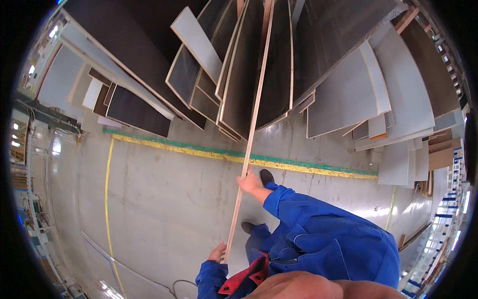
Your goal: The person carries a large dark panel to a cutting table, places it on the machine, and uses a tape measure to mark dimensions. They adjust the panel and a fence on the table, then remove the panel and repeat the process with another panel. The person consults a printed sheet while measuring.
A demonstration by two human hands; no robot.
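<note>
One long board (252, 124), edge up, between standing panels (343, 94) and the open floor (164, 199).
The right hand (250, 183) grasps the board partway along, thumb lapped over its upper edge; the left hand (217, 252) is at the near end, fingers against the left side, though how tightly they are closed I cannot tell. The board's far part runs in among dark and grey panels on both sides, while its near part reaches out over the floor, passing above a green stripe (298, 162) and the yellow stripe (298, 167) beside it. Dark shoes (267, 176) stand just right of the board, below a blue jacket (333, 229) with a red collar (246, 276).
</note>
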